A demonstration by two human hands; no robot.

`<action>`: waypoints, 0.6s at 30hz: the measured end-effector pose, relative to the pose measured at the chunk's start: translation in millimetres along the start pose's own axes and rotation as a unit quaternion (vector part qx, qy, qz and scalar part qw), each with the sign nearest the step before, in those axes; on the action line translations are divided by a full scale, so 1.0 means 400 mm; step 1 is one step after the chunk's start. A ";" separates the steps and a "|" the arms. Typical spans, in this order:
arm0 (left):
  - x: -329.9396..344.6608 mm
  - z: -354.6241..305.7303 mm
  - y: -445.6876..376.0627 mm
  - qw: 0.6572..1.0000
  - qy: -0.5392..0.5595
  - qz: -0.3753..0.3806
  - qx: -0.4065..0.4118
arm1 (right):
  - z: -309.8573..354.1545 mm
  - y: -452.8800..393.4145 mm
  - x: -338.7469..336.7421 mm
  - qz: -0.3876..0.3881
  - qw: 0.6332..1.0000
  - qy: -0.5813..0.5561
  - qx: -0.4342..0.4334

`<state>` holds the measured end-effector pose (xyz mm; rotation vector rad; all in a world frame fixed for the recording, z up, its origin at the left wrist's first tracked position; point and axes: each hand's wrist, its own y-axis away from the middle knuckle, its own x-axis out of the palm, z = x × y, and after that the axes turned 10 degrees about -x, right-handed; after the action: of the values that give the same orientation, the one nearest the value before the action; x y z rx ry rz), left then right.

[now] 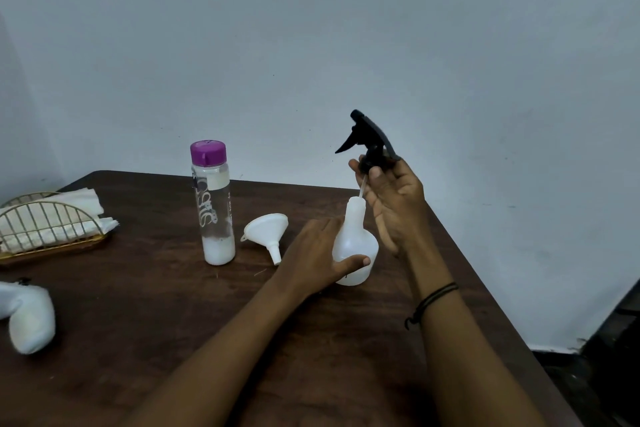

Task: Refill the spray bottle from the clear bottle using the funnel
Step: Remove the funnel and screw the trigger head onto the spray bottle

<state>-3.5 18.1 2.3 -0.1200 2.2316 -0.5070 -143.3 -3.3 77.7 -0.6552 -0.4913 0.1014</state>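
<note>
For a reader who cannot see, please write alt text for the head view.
The right hand lifts the black trigger sprayer out of the white spray bottle, which the left hand steadies on the dark table. A funnel and purple-capped clear bottle wait beside it.

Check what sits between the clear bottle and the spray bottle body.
In the head view, the white funnel lies tipped on the table between the clear bottle and the spray bottle body, touching neither.

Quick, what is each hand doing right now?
Left hand: grips the spray bottle on the table.
Right hand: holds the black spray head, lifted off.
</note>
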 end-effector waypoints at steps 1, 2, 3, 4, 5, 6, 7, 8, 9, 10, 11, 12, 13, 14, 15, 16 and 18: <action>0.002 0.002 -0.001 1.000 0.002 -0.001 0.002 | -0.013 0.003 -0.010 -0.001 1.000 0.022 0.004; 0.004 0.005 -0.002 1.000 0.004 -0.001 0.002 | -0.024 0.006 -0.019 0.000 0.999 0.048 0.006; 0.005 0.006 -0.004 1.000 0.006 -0.001 0.002 | -0.030 0.008 -0.028 0.001 0.997 0.082 0.007; 0.006 0.008 -0.006 1.000 0.007 -0.002 0.002 | -0.034 0.011 -0.035 0.004 0.993 0.121 0.009; 0.008 0.009 -0.007 1.000 0.007 -0.003 0.002 | -0.037 0.013 -0.041 0.009 0.987 0.162 0.010; 0.009 0.011 -0.007 1.000 0.007 -0.004 0.004 | -0.039 0.017 -0.044 0.015 0.980 0.196 0.011; 0.009 0.011 -0.007 1.000 0.007 -0.008 0.007 | -0.044 0.021 -0.046 0.021 0.975 0.221 0.015; 0.010 0.012 -0.007 1.000 0.008 -0.011 0.010 | -0.050 0.025 -0.048 0.028 0.972 0.234 0.022; 0.010 0.011 -0.007 1.000 0.009 -0.014 0.014 | -0.056 0.028 -0.049 0.032 0.969 0.242 0.030; 0.010 0.011 -0.007 1.000 0.010 -0.018 0.019 | -0.060 0.032 -0.048 0.033 0.968 0.244 0.038; 0.009 0.009 -0.007 0.999 0.010 -0.021 0.025 | -0.064 0.034 -0.048 0.031 0.968 0.245 0.044; 0.008 0.009 -0.007 0.999 0.010 -0.023 0.029 | -0.067 0.037 -0.048 0.025 0.969 0.240 0.049; 0.008 0.010 -0.007 0.999 0.010 -0.024 0.031 | -0.069 0.039 -0.048 0.014 0.971 0.234 0.054; 0.010 0.012 -0.008 0.999 0.010 -0.025 0.030 | -0.072 0.040 -0.051 0.006 0.972 0.226 0.058; 0.012 0.014 -0.007 0.999 0.012 -0.023 0.026 | -0.074 0.042 -0.054 0.001 0.973 0.221 0.061; 0.013 0.015 -0.007 0.999 0.014 -0.021 0.021 | -0.075 0.043 -0.057 0.001 0.975 0.215 0.059; 0.015 0.017 -0.008 0.999 0.016 -0.021 0.020 | -0.076 0.044 -0.060 0.008 0.975 0.215 0.053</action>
<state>-2.6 11.6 -4.5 -0.1393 2.2528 -0.5788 -149.2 -12.1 36.3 -0.5557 -0.0620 -0.0006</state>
